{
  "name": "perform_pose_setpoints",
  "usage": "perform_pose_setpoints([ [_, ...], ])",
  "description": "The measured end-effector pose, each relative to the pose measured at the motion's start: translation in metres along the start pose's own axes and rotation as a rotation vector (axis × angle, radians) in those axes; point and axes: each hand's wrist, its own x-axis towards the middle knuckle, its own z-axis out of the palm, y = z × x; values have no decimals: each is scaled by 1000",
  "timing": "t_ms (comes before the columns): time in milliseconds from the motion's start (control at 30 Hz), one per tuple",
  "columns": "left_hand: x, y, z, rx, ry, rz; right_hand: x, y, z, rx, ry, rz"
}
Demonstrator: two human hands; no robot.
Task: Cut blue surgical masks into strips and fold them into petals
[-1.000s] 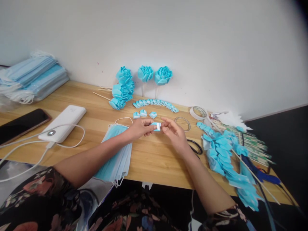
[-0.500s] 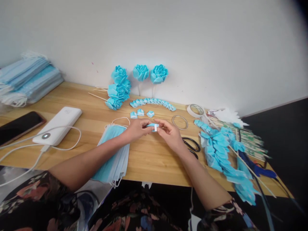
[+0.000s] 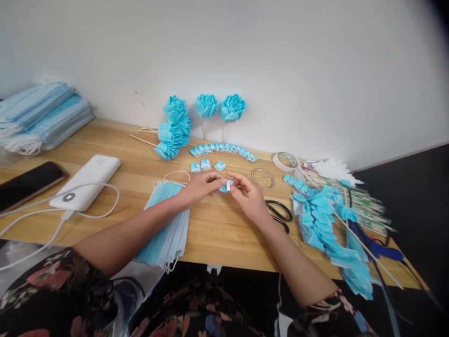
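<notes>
Above the wooden table [image 3: 228, 238], just nearer the person than three small folded pieces [image 3: 205, 164], the left hand [image 3: 199, 188] is pinching one end of a blue piece [image 3: 223, 188] between thumb and fingers; the right hand [image 3: 250, 196] is pinching its other end, beside a white strip [image 3: 228, 185]. Judgement: left should be keeping the fold steady, right thumb pressing the strip flat and even.

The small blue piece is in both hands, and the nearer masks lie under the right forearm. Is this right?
No: the head view shows the nearer masks under the left forearm. Left hand and right hand do hold the small blue piece.
</notes>
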Motion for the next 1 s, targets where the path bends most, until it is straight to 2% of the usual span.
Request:
perform_pose_setpoints([
  [367,3,-9,-2,-4,-25,106,-1,1,3,13,-39,19],
  [433,2,-7,-1,-26,3,115,0,1,2,29,-20,20],
  [533,0,-3,1,-60,117,140,0,2,1,58,35,23],
  [667,-2,0,2,63,250,226,0,1,2,73,104,41],
  [833,-3,-1,5,224,260,307,-2,5,5,97,170,35],
  [1000,-2,-9,9,208,253,285,-4,10,8,101,202,33],
])
